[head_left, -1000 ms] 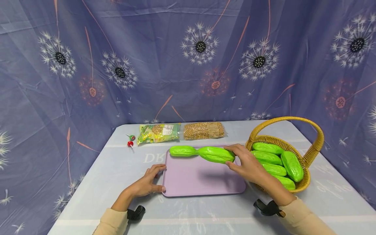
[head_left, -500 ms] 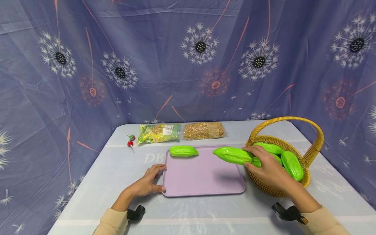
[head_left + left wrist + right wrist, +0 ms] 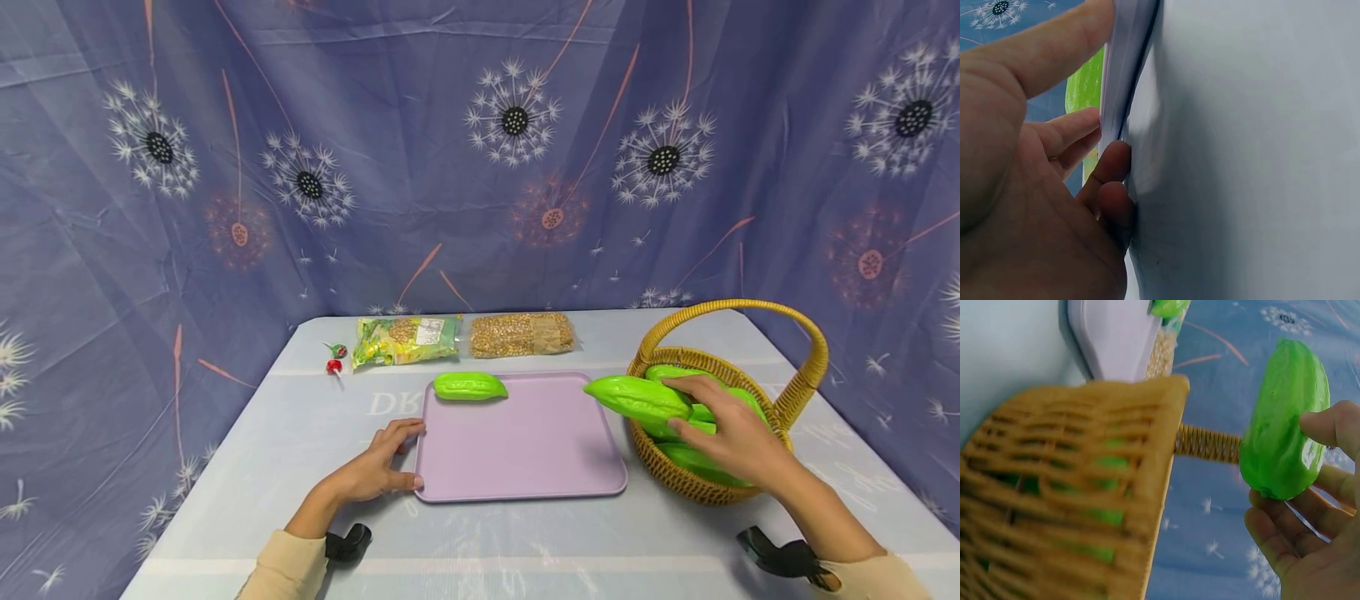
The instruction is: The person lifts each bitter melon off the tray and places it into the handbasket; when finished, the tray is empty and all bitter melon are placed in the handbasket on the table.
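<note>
My right hand grips a bright green, ridged gourd by its blunt end, above the left side of the wicker basket. In the right wrist view the thumb lies on one side of the gourd, with the fingers behind and below. More green gourds lie in the basket, partly hidden by the hand. My left hand touches the left edge of the lilac tray with thumb and fingertips. A single gourd lies at the tray's back left corner.
Behind the tray lie a green-yellow packet and a clear bag of golden kernels. Two lollipops are at the back left. The basket's tall handle arches over it. A dandelion-print cloth hangs behind the table.
My right hand has carried the gourd rightward, from above the tray to above the basket. The left hand and the gourd on the tray have stayed in place.
</note>
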### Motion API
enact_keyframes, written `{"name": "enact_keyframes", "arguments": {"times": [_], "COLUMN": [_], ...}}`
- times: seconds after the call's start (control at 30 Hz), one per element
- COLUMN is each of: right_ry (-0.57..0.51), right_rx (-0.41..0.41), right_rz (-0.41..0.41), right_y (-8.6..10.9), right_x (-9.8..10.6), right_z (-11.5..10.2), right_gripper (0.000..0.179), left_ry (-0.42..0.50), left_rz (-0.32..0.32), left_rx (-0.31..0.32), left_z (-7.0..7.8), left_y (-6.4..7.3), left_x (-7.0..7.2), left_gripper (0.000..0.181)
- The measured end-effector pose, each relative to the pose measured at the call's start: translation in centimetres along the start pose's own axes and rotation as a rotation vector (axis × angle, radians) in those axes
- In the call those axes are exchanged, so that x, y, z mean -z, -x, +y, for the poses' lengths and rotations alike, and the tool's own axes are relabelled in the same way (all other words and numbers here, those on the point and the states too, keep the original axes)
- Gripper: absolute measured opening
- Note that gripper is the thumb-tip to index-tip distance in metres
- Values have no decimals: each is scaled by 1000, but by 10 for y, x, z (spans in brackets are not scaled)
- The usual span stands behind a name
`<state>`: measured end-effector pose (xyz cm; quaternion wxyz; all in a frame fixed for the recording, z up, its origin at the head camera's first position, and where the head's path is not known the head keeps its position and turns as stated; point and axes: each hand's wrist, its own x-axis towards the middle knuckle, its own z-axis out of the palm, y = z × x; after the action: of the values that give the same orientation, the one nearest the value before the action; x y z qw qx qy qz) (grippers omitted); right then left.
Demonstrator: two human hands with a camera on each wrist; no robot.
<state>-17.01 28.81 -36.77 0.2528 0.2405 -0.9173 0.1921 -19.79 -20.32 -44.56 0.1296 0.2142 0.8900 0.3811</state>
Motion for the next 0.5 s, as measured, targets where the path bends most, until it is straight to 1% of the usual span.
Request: {"name": "enact_keyframes", "arguments": {"times": [0.23, 0.5], "right_ry": [23, 18], "right_rx": [-30, -74], "right_rz": [4, -38], "right_y": [9, 18], "right_x": [10, 24], "right_z": [12, 22], "right_gripper": [57, 58], "left_ry": [-7, -11], "left_rz": [2, 7], "left_rx": [-6, -13], "left_z": [-1, -1], "left_y": [-1, 0], "left_x": [0, 0], "left_gripper": [79, 79]}}
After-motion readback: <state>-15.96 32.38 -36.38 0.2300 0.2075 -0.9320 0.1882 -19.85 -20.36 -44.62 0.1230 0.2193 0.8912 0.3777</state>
